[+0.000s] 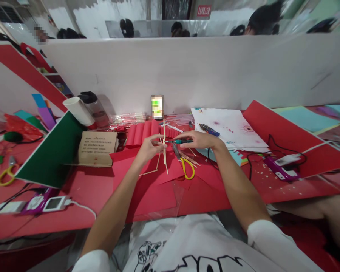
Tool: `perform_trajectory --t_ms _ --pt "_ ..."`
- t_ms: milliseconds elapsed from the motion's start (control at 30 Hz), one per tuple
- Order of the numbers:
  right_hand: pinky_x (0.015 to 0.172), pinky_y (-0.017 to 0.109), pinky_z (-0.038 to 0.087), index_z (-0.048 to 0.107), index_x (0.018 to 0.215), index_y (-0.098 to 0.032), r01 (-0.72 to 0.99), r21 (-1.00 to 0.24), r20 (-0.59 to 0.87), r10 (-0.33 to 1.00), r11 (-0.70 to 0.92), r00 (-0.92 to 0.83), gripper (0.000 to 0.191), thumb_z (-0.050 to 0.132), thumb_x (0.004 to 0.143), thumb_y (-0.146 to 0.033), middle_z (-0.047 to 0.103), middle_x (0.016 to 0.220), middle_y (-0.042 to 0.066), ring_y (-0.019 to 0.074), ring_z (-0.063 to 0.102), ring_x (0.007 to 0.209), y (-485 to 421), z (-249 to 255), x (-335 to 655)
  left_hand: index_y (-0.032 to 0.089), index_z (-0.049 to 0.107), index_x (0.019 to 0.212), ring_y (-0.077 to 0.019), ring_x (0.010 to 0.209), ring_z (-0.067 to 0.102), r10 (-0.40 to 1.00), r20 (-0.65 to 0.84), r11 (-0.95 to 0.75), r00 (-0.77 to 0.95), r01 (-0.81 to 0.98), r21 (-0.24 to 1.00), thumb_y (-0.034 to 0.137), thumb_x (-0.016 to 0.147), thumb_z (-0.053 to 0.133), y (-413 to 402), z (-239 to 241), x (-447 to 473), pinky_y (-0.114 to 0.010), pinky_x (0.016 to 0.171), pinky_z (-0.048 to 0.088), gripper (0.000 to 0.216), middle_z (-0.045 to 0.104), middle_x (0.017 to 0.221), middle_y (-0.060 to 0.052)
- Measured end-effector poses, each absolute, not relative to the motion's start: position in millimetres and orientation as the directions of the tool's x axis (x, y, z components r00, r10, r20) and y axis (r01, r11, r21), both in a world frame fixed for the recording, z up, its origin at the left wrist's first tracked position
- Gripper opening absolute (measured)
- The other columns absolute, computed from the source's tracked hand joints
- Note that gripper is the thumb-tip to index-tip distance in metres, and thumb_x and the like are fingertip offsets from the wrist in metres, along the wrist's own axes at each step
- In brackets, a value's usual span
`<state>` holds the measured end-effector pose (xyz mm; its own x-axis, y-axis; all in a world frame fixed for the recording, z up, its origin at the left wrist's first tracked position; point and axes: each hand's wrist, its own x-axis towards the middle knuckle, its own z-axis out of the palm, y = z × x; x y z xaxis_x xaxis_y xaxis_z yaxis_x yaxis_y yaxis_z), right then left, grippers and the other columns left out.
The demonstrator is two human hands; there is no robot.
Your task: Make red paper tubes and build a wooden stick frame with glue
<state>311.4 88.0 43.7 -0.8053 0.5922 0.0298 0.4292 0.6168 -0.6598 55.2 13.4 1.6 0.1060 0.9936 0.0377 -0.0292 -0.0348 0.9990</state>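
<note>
Thin pale wooden sticks [164, 130] stand crossed over the middle of the desk, with my left hand [150, 148] pinching them between thumb and fingers. My right hand [202, 139] grips a slim teal-handled tool [181, 141], whose tip points left and meets or nearly meets the sticks; its exact kind is too small to tell. Just below the tool lie yellow-handled scissors [189, 169], blades pointing away from me. More joined sticks [149, 173] rest on red paper [147, 196] beneath my hands.
Rolled red paper [141, 133] and a propped phone [157, 107] stand behind. A cardboard box [96, 149], green board [53, 155] and bottle [95, 107] are left. Pliers [208, 129], white patterned sheets [229, 130], a red board [294, 143] and cables are right. A white partition [187, 71] rises behind.
</note>
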Motion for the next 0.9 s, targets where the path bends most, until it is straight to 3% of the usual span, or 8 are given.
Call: perform_trajectory --t_ms 267,467,900 --pt "0.109 0.040 0.048 0.074 0.128 -0.025 0.429 -0.674 0.039 0.609 0.601 -0.792 0.046 0.069 0.086 -0.045 0.071 0.133 0.008 0.0270 0.065 0.122 85.7 45.0 308.4 0.013 0.068 0.112 -0.0142 0.065 0.069 0.996 0.028 -0.026 0.082 -0.029 0.999 0.025 0.067 0.088 12.8 3.8 56.2 -0.030 0.068 0.061 0.050 0.071 0.072 0.000" --pt "0.112 0.043 0.045 0.068 0.137 -0.021 0.438 -0.648 0.009 0.581 0.623 -0.814 0.056 0.067 0.089 -0.051 0.066 0.140 0.012 0.0295 0.061 0.129 89.3 43.1 309.3 0.012 0.067 0.113 -0.0136 0.065 0.070 0.997 0.022 -0.020 0.070 -0.026 0.999 0.023 0.067 0.087 13.2 5.4 57.4 -0.030 0.069 0.061 0.051 0.071 0.072 0.001" --pt "0.110 0.044 0.048 0.068 0.137 -0.024 0.429 -0.635 0.040 0.582 0.643 -0.812 0.054 0.066 0.090 -0.050 0.067 0.139 0.010 0.0294 0.062 0.128 92.6 38.6 310.2 0.014 0.068 0.114 -0.0130 0.065 0.069 0.997 0.033 -0.032 0.071 -0.005 0.999 0.025 0.069 0.088 15.3 1.1 55.6 -0.029 0.069 0.061 0.050 0.072 0.072 0.000"
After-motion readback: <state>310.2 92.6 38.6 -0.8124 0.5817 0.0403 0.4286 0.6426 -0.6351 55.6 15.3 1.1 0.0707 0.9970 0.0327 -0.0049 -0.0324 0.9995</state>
